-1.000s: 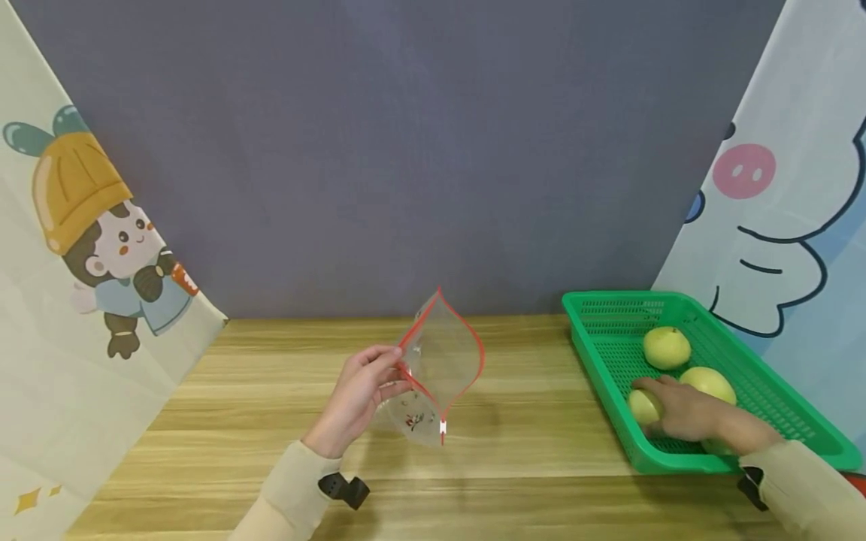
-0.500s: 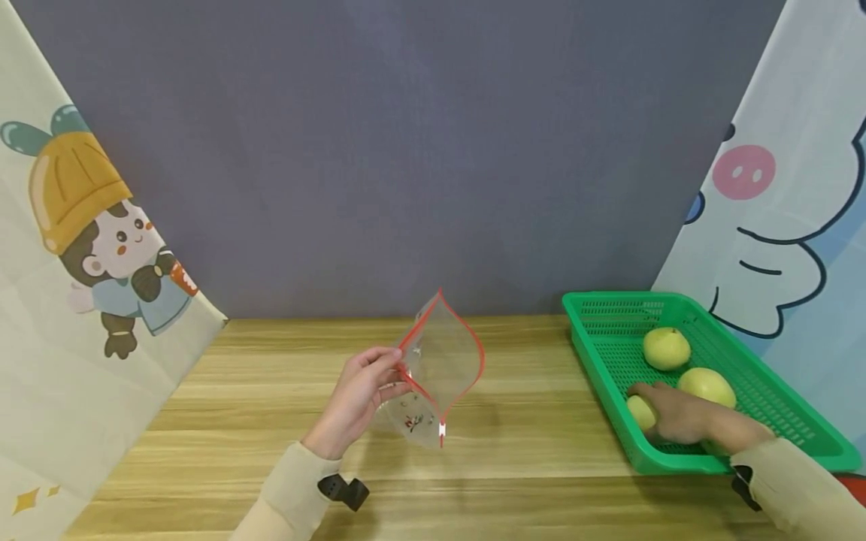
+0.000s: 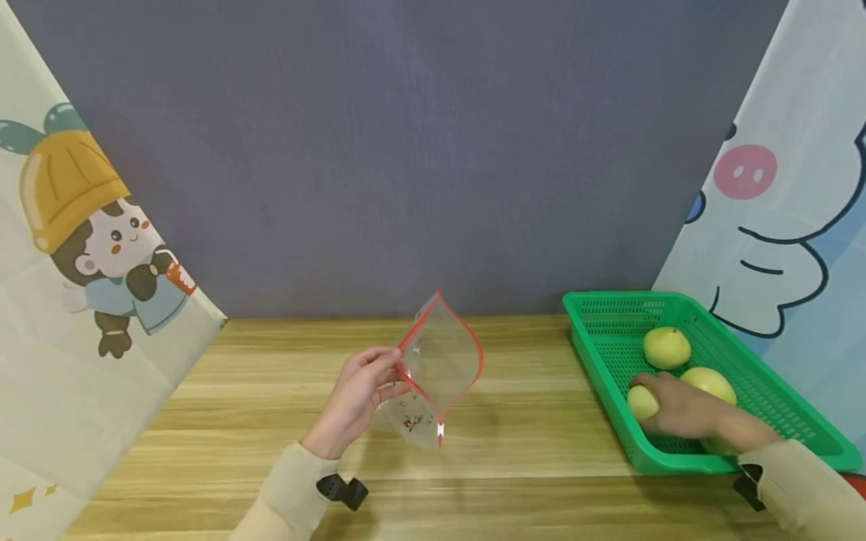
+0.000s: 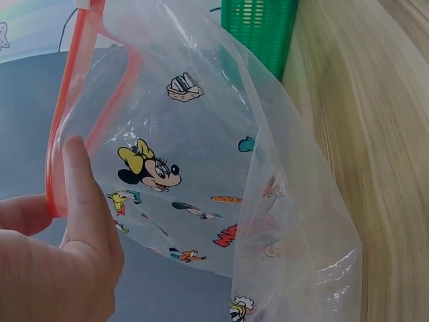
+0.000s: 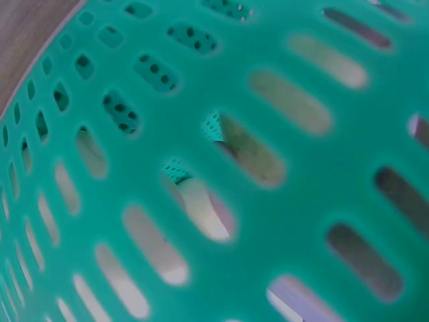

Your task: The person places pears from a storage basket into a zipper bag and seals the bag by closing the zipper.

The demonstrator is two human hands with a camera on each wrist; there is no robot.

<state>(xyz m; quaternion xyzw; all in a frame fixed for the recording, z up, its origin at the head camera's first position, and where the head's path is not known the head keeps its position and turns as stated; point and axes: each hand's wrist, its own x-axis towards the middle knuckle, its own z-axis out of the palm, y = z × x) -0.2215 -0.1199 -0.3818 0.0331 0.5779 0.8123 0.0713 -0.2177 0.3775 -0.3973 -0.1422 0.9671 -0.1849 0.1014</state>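
My left hand (image 3: 358, 394) pinches the rim of a clear zip bag (image 3: 443, 357) with a red seal, whose mouth gapes in a diamond shape above the table. In the left wrist view, cartoon prints cover the bag (image 4: 194, 154), and the thumb and a finger sit at its red edge. A white slider (image 3: 440, 429) hangs at its near corner. At right, my right hand (image 3: 683, 406) is inside a green basket (image 3: 591, 361), its fingers curled round a round yellow-green pear (image 3: 641, 403). Two other pears (image 3: 667, 348) lie beyond it; another shows partly under the wrist.
The basket stands on a wooden table (image 3: 271, 421) near its right side. Its slotted wall (image 5: 194, 100) fills the right wrist view. A grey cloth (image 3: 406, 150) hangs behind, with printed curtains (image 3: 40, 300) at both sides.
The right hand shifts slightly left and then back, staying on the pear in the basket. The left hand and the bag stay almost still.
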